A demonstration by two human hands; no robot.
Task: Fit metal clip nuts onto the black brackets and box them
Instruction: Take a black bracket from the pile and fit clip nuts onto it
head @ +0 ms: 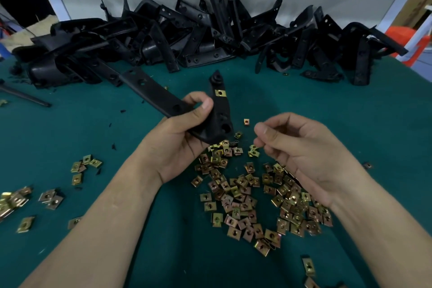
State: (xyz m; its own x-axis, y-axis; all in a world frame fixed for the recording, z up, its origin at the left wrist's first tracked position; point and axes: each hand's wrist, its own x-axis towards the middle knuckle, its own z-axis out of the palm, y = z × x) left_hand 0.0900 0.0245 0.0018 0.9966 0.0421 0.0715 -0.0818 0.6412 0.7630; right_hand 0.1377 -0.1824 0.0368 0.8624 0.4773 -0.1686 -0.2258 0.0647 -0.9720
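Above the nut pile point(243, 189), the left hand point(180, 138) grips a one-nut bracket point(161, 98); the loosely curled, seemingly empty right hand point(304, 147) must pick another.

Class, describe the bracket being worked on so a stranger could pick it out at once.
On the green-covered table, look in front of the long heap of black brackets at the back, to the left hand. It grips one black bracket above the scattered clip nuts. Unlike the others, it is held up and carries a brass-coloured clip nut near its top end.
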